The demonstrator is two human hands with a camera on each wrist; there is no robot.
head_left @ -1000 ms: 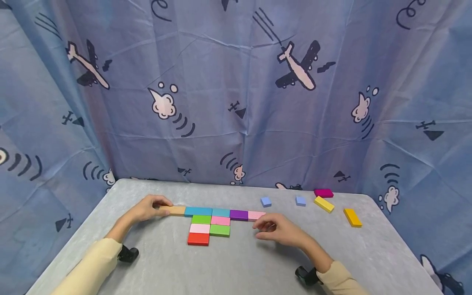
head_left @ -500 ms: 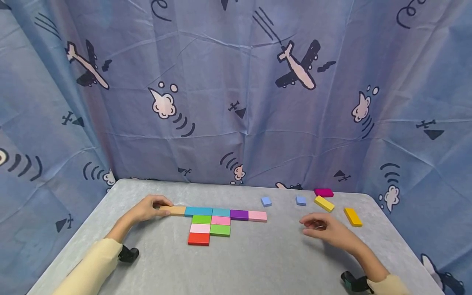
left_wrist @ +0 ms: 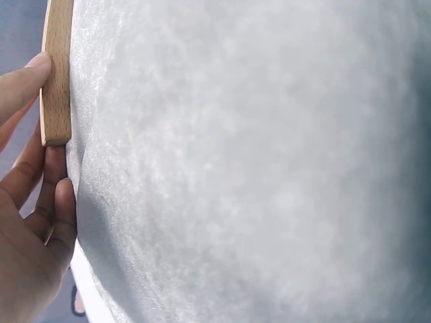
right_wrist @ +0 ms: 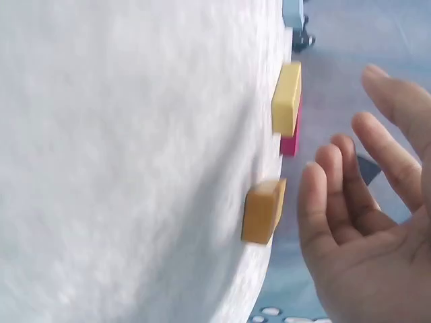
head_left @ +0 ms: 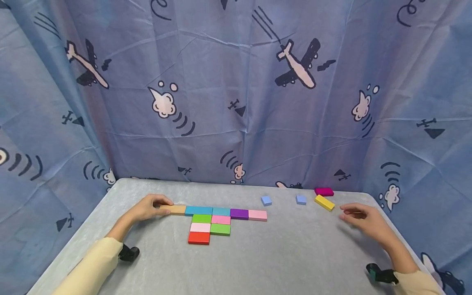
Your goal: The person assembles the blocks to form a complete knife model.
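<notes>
At the left end of a row of flat blocks, my left hand (head_left: 147, 208) pinches a natural wood block (head_left: 178, 210). The left wrist view has the thumb against one side of this wood block (left_wrist: 58, 87). My right hand (head_left: 368, 223) hovers at the table's right side, fingers loosely bent and nothing between them. It covers the orange block in the head view; the right wrist view has that orange block (right_wrist: 262, 212) on the table, apart from the fingers. Just left of the hand lies a yellow block (head_left: 324, 203).
Two blue blocks (head_left: 198, 211) (head_left: 221, 211), a purple block (head_left: 239, 214) and a pink block (head_left: 257, 215) continue the row. Below them sit green, pink, white-pink and red (head_left: 199, 238) blocks. Small light-blue blocks (head_left: 266, 200) and a magenta block (head_left: 324, 191) lie toward the back. A curtain surrounds the table.
My right hand has moved away from the pink block at the row's right end, across to the table's right side over the orange block. The left hand has stayed on the wood block.
</notes>
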